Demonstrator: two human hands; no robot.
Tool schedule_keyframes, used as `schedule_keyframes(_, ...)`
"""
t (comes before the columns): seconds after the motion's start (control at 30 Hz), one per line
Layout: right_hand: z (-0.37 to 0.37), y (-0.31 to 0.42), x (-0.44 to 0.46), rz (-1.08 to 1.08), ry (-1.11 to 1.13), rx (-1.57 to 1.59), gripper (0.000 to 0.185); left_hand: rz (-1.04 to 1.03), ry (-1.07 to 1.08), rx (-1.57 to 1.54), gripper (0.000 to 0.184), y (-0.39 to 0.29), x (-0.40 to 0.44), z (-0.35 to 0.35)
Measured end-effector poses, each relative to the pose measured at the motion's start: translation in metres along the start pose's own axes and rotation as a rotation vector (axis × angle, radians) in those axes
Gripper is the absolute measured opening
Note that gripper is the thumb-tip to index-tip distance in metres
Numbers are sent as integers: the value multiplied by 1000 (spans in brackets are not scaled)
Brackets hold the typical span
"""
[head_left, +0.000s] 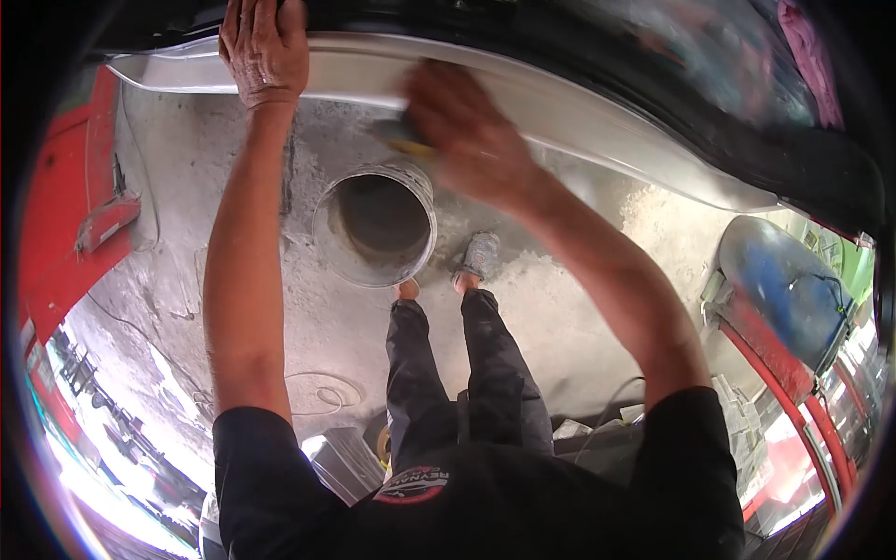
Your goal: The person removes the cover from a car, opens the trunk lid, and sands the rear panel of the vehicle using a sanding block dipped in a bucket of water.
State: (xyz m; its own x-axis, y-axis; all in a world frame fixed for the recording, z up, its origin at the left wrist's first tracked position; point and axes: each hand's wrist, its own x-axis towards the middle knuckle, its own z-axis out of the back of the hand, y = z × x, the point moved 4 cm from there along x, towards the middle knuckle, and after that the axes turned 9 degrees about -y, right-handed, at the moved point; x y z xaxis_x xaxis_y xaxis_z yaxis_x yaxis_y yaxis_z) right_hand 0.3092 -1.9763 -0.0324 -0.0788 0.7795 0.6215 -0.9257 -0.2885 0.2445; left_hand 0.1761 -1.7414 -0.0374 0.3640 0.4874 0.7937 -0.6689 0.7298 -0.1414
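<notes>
A long silvery-grey panel [579, 117] curves across the top of the view, below a dark edge. My left hand [266, 51] lies over the panel near its left part, palm down, fingers stretched toward the dark edge. My right hand [462, 126] is blurred by motion at the panel's lower edge. Beside its fingers is a small dark and yellow object [403, 136], too smeared to make out. Below and left of my right hand, a round bucket [322, 224] with a whitish, stained rim stands on the floor.
A red metal structure [65, 205] stands at the left. At the right is a blue-grey rounded object [779, 289] beside red bars [770, 373]. A cable loop [327, 397] lies on the concrete floor [327, 327]. My feet are just below the bucket.
</notes>
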Motion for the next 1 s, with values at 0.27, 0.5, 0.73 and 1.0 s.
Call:
schedule_keyframes(0.27, 102, -58, -87, -142, 220, -158, 38, 9, 3, 50, 44, 0, 0, 0)
schedule_keyframes(0.5, -14, 9, 18, 0, 21, 3, 35, -19, -68, -85, 42, 1, -3, -2)
schedule_keyframes(0.73, 115, -69, -110, -230, 151, -111, 41, -20, -83, -49, 45, 5, -4, -8)
schedule_keyframes(1.0, 76, -37, -69, -242, 69, -107, 52, -43, -55, -66, 48, 11, -2, -9)
